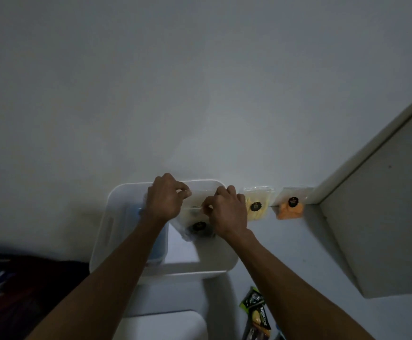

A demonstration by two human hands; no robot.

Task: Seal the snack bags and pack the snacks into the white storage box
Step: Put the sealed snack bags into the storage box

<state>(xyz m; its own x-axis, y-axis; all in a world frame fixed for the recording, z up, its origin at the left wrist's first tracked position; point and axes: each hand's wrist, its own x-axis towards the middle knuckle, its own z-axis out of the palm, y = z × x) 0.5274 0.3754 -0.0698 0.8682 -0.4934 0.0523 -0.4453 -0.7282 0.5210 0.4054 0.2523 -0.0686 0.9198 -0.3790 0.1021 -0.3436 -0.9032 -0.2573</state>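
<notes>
Two snack bags [271,204] lean against white wall [200,82], dim room.

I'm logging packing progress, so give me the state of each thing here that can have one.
Left hand: pinching the clear bag's top edge.
Right hand: pinching the same edge.
Clear bag: held over the box; sealed or not, cannot tell.
White box: lid off, something blue inside.
Yellow bag: leaning on the wall, not packed.
Orange bag: leaning on the wall, not packed.
Green packet: lying near the box, not packed.
</notes>
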